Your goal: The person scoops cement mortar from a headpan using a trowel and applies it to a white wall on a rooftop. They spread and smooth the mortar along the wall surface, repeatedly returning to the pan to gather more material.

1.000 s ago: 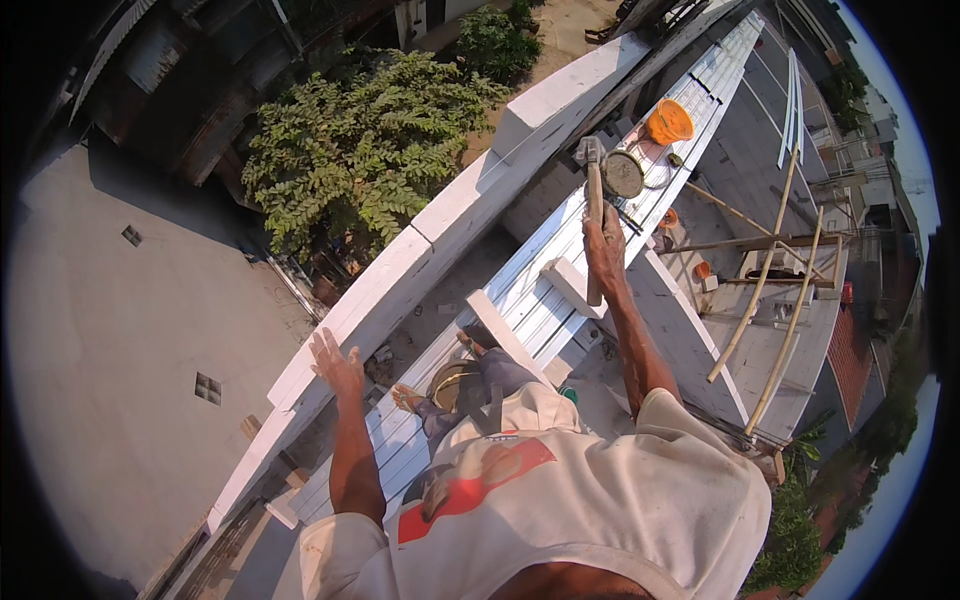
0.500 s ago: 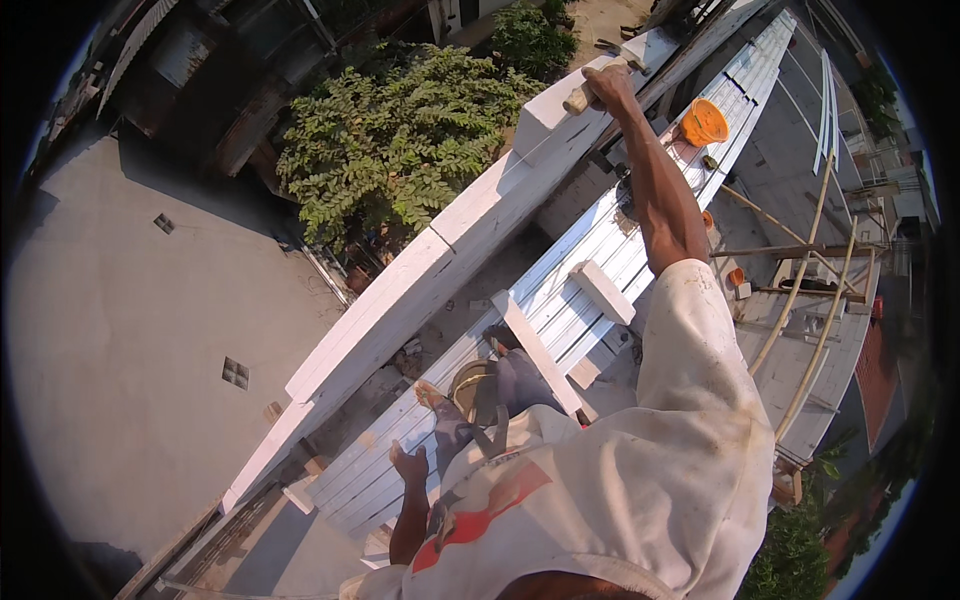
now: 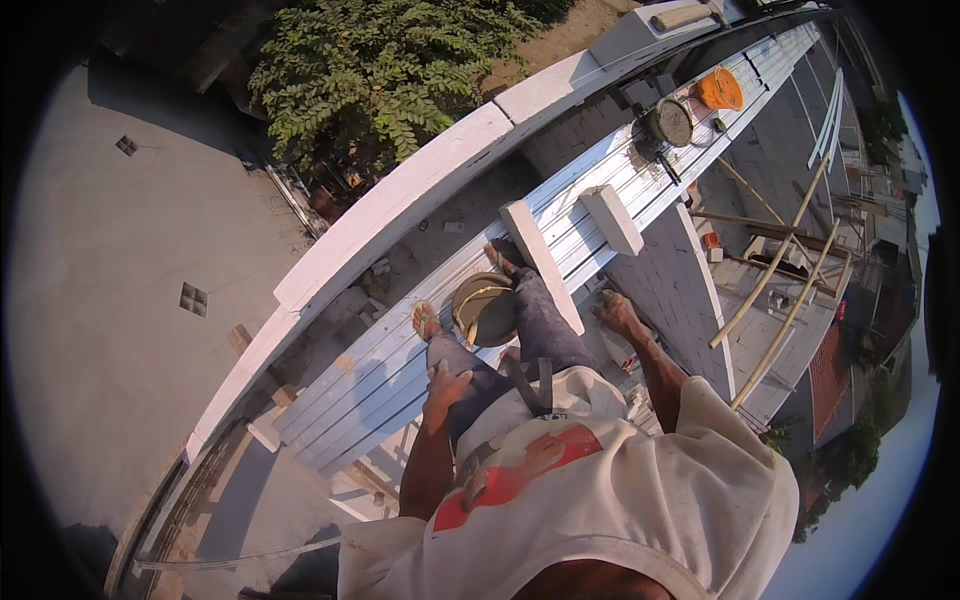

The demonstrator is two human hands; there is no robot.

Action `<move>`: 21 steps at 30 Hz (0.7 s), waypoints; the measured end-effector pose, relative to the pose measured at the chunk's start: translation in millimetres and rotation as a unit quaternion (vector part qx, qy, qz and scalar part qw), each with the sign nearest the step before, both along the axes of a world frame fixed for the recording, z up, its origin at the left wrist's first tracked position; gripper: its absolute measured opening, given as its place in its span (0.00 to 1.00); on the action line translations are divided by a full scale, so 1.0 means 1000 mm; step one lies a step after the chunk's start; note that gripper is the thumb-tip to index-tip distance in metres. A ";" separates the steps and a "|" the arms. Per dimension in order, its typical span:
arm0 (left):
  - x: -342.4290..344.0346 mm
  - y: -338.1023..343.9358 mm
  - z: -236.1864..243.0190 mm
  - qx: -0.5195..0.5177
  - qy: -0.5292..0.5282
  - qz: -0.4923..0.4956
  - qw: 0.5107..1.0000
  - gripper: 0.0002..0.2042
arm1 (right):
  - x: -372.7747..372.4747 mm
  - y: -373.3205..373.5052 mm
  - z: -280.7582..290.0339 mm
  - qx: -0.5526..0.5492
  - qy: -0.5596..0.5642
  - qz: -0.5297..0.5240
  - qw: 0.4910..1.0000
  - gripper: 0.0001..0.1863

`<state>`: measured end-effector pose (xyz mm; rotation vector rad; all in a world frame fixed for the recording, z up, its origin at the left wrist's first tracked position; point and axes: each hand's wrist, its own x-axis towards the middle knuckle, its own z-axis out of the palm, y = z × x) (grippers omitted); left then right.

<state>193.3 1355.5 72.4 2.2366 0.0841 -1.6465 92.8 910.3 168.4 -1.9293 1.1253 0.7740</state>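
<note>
My left hand [image 3: 446,386] hangs beside my left thigh with its fingers apart and nothing in it. Off to the right of my legs, my right hand [image 3: 621,316] hangs low with loosely bent fingers, and nothing shows in it. A hammer [image 3: 680,17] with a thick pale wooden handle lies on a raised white block [image 3: 640,38] at the far end of the wall. Between my feet stands a dark bucket [image 3: 485,308] with a pale handle.
A white block wall [image 3: 400,205] curves along the left. Under my feet run ribbed metal planks [image 3: 385,385], bearing two loose white blocks [image 3: 612,220], a mortar container [image 3: 670,123] and an orange bucket [image 3: 720,90]. Bamboo poles [image 3: 775,290] stand right; a grey roof [image 3: 150,260] spreads below left.
My right hand has let go of the hammer and come back down near my right leg. The hammer now rests on the raised block. My view has shifted, showing the mortar container.
</note>
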 end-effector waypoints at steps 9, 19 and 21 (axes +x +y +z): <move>0.022 0.032 0.003 0.057 0.023 -0.116 0.991 0.50 | -0.138 0.206 0.054 0.187 0.136 -0.210 0.950 0.24; 0.002 0.055 -0.011 0.105 -0.047 -0.259 0.959 0.49 | -0.105 0.241 -0.149 0.018 -0.025 -0.110 0.993 0.22; -0.003 0.054 -0.026 0.127 -0.088 -0.268 0.951 0.48 | -0.061 0.254 -0.193 0.034 0.001 -0.108 0.994 0.20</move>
